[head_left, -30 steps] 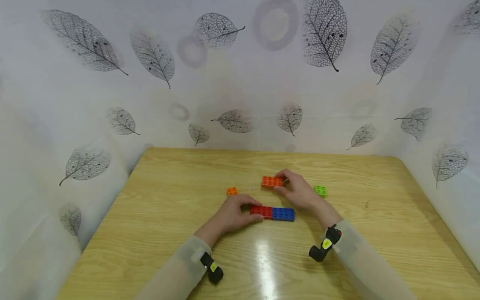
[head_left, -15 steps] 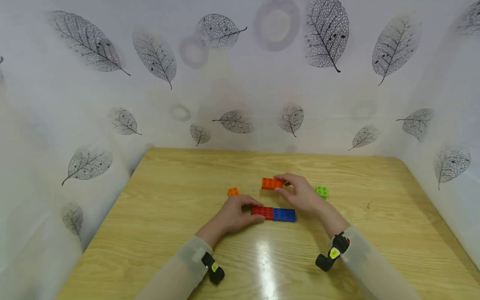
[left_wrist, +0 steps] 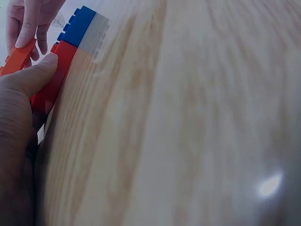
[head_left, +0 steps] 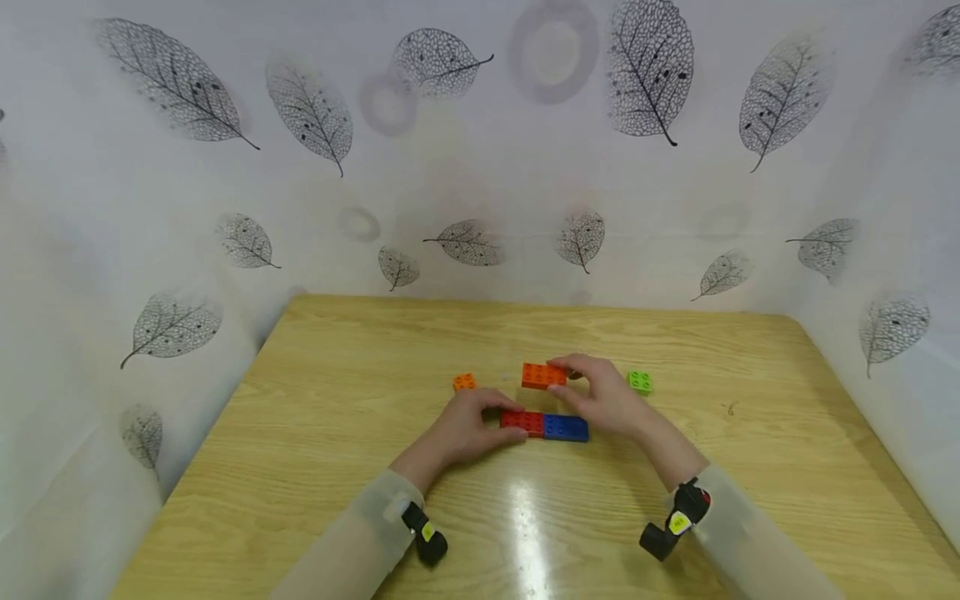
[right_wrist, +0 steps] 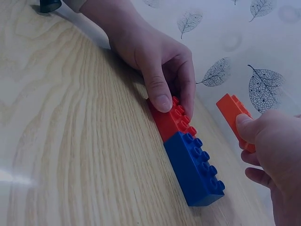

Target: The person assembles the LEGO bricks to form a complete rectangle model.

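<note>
On the table, a red building brick point(head_left: 522, 423) lies end to end with a blue brick point(head_left: 566, 428), studs up. My left hand point(head_left: 467, 429) holds the red brick at its left end, thumb on the near side. In the right wrist view the ends of the red brick point(right_wrist: 162, 123) and blue brick point(right_wrist: 189, 172) meet. My right hand point(head_left: 609, 402) pinches an orange-red brick point(head_left: 542, 376) by its right end. That brick is held up off the table, behind the red and blue pair and apart from them.
A small orange brick point(head_left: 464, 382) lies behind my left hand. To the right of my right hand sits a small green brick point(head_left: 641, 382). The wooden table point(head_left: 360, 358) ends at a pale leaf-patterned backdrop point(head_left: 480, 167) at the back and sides.
My right hand has come a little nearer to the red and blue bricks, carrying the orange-red brick with it. My left hand and the brick pair have stayed in place.
</note>
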Demonstrator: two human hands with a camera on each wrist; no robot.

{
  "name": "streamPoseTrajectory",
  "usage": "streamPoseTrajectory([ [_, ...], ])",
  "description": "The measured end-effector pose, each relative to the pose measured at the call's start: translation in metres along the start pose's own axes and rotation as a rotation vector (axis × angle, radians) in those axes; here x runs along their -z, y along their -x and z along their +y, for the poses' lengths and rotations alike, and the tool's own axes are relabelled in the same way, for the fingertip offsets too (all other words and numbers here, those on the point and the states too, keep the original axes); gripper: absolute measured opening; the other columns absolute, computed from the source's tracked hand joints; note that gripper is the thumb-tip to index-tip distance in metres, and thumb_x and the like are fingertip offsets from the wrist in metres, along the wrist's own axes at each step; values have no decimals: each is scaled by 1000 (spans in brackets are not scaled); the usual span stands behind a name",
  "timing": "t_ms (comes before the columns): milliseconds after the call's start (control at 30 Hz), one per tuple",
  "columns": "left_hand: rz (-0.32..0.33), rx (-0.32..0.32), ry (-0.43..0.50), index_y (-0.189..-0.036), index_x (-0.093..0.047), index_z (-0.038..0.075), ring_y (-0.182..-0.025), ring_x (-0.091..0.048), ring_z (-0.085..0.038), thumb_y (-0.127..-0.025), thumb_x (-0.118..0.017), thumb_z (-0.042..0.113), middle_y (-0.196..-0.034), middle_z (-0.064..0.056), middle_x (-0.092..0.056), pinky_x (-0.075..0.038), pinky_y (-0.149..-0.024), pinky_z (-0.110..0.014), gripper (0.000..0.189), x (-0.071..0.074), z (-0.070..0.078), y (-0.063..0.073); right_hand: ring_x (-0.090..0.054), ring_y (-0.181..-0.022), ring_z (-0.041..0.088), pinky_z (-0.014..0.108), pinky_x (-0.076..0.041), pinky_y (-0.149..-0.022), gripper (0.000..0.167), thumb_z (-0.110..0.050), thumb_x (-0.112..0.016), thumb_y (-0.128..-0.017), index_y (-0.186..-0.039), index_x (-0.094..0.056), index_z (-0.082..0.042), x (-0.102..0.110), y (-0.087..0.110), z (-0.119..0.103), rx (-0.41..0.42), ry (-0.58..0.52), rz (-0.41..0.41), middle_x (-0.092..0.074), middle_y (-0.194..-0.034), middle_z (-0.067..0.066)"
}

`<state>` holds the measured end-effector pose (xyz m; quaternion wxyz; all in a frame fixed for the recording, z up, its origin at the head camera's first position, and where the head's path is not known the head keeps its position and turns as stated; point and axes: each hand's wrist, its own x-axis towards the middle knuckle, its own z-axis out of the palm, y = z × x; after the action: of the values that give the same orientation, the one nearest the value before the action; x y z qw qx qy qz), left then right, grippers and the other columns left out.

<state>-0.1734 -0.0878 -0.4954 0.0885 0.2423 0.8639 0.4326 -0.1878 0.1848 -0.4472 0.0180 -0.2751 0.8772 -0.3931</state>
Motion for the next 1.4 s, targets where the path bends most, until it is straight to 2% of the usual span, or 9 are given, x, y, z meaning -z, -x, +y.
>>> streamPoseTrajectory([
  [200,2,-6,-1,-119,-80,26,-115,-65,-10,-88,-87,46,-117,14,-73,-47,-108,-38,38,1,0,-1,-66,-115,29,53,-55,-97,38,-15,-74,-102,-137,-67,-2,1,7,-2,38,18,4,-70,-133,9],
  [567,-1,36,19,-119,-81,32,-115,-64,-9,-87,-87,50,-117,17,-72,-47,-108,-39,37,-2,0,2,-66,-116,27,56,-53,-99,41,-19,-75,-102,-139,-67,-3,-3,24,-2,14,-10,-7,-70,-132,4],
  [900,9,27,19,-120,-80,31,-117,-63,-10,-86,-88,50,-119,17,-72,-46,-109,-39,39,-1,0,1,-65,-117,29,54,-54,-97,39,-18,-75,-102,-138,-68,-7,-2,29,1,29,-24,7,-69,-135,5],
  [1200,11,22,8,-121,-80,31,-119,-63,-10,-87,-87,50,-121,17,-71,-45,-110,-40,39,0,-2,1,-66,-115,26,54,-55,-97,39,-21,-74,-102,-139,-68,-8,-10,33,-1,9,-29,-16,-70,-134,4],
  [1400,14,24,-2,-121,-80,29,-119,-63,-11,-87,-87,51,-121,14,-72,-45,-110,-40,41,-1,-1,1,-66,-120,24,53,-54,-100,41,-21,-73,-103,-140,-66,-6,-15,38,-1,-11,-44,-41,-69,-134,3],
])
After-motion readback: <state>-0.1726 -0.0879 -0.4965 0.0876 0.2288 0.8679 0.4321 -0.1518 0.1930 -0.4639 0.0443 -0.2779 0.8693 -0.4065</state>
